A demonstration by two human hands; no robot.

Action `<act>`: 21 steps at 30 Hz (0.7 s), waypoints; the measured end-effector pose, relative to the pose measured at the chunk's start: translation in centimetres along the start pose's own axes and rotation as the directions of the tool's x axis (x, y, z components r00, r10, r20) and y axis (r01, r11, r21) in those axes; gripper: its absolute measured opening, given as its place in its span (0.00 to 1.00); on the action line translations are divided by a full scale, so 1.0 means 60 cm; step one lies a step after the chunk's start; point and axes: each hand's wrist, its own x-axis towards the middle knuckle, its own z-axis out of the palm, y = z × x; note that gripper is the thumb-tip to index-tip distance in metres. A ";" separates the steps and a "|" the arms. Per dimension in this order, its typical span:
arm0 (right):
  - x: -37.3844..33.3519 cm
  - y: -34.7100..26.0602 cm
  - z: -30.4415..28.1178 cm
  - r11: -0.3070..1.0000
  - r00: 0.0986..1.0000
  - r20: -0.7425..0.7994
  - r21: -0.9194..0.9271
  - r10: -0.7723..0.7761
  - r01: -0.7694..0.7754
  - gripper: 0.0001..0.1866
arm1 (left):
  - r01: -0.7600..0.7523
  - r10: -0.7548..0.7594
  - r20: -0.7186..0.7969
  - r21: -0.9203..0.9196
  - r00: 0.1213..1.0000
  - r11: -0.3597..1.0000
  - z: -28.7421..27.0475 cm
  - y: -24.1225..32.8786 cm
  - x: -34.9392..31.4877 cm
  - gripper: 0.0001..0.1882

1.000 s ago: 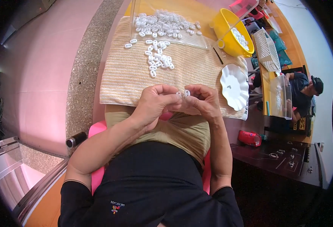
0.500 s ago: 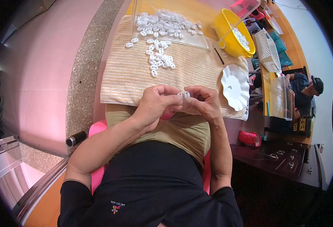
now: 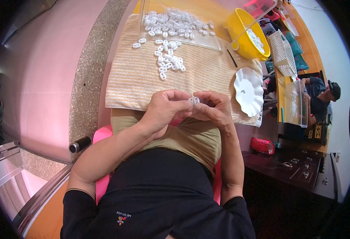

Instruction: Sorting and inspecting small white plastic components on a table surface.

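Note:
My left hand [image 3: 165, 106] and my right hand [image 3: 216, 105] meet just over the near edge of a striped towel [image 3: 131, 79]. Pinched between their fingertips are small white plastic pieces [image 3: 194, 100] with holes, pressed side by side; fingers partly cover them. Each hand seems to grip one piece. Farther off on the towel lies a loose cluster of similar white oval two-hole pieces [image 3: 168, 60]. Behind it a heap of the same pieces [image 3: 175, 23] rests in a clear tray [image 3: 208, 43].
A white wavy-rimmed plate [image 3: 248, 106] with tiny dark bits lies at the right. Beyond it are a thin black stick [image 3: 232, 58] and a yellow basin [image 3: 238, 38] holding white pieces. A perforated white basket [image 3: 282, 53] and a seated person [image 3: 320, 93] are farther right.
The two white pieces, slightly apart at my fingertips before, now sit closer together. Both hands stay in nearly the same place.

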 end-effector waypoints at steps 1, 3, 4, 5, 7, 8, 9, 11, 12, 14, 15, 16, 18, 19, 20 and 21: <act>0.000 0.001 0.000 1.000 1.000 0.008 0.002 -0.006 0.006 0.14 | 0.001 -0.001 -0.003 -0.004 1.000 1.000 0.000 -0.001 0.001 0.09; 0.001 0.002 0.000 1.000 1.000 0.017 0.005 -0.008 0.008 0.14 | 0.021 -0.021 -0.012 -0.006 1.000 1.000 0.002 0.003 -0.001 0.10; 0.001 0.001 0.001 1.000 1.000 0.019 0.006 0.015 -0.015 0.15 | 0.039 -0.039 -0.019 -0.007 0.999 0.999 0.003 0.004 -0.001 0.10; 0.001 0.001 0.000 0.999 0.999 0.021 0.006 0.038 -0.038 0.15 | 0.042 -0.042 -0.020 -0.009 0.999 0.999 0.003 0.005 -0.001 0.10; 0.002 0.007 -0.003 0.999 0.999 0.016 0.004 0.045 -0.045 0.15 | 0.062 -0.062 -0.009 -0.014 0.998 0.998 0.001 0.005 0.000 0.10; 0.003 0.010 -0.005 0.999 0.999 0.014 0.001 0.049 -0.049 0.15 | 0.065 -0.065 -0.013 -0.016 0.998 0.998 0.001 0.005 0.001 0.10; 0.004 0.012 -0.005 0.999 0.998 0.015 0.003 0.055 -0.055 0.15 | 0.070 -0.071 -0.026 -0.019 0.997 0.997 0.001 0.005 0.001 0.10; 0.005 0.015 -0.007 1.000 0.999 0.023 0.010 0.028 -0.028 0.14 | 0.081 -0.082 -0.042 -0.025 0.996 0.996 0.001 0.005 0.002 0.09; 0.004 0.015 -0.007 0.999 0.999 0.022 0.012 0.034 -0.034 0.14 | 0.098 -0.099 -0.043 -0.021 0.994 0.995 0.001 0.006 0.002 0.09; 0.004 0.016 -0.005 0.999 0.999 0.002 0.025 0.048 -0.048 0.14 | 0.120 -0.120 -0.048 -0.019 0.992 0.993 0.003 0.009 0.001 0.09; 0.005 0.015 -0.004 0.998 0.999 0.003 0.028 0.054 -0.054 0.14 | 0.115 -0.117 -0.060 -0.034 0.991 0.993 0.004 0.010 -0.001 0.09; 0.005 0.013 -0.002 0.998 0.998 -0.005 0.033 0.063 -0.062 0.14 | 0.109 -0.113 -0.072 -0.048 0.991 0.993 0.006 0.010 -0.002 0.09; 0.004 0.009 0.001 0.996 0.997 -0.016 0.039 0.077 -0.076 0.14 | 0.114 -0.117 -0.068 -0.056 0.991 0.992 0.007 0.011 -0.002 0.09; 0.004 0.008 0.004 0.998 0.998 -0.026 0.045 0.055 -0.054 0.14 | 0.113 -0.116 -0.062 -0.062 0.991 0.992 0.007 0.012 -0.002 0.09; 0.003 0.007 0.005 0.998 0.999 -0.034 0.051 0.033 -0.032 0.14 | 0.117 -0.121 -0.064 -0.063 0.991 0.991 0.007 0.013 -0.003 0.09; 0.003 0.006 0.005 0.998 0.999 -0.035 0.053 0.038 -0.036 0.14 | 0.122 -0.125 -0.054 -0.060 0.991 0.991 0.007 0.015 -0.003 0.09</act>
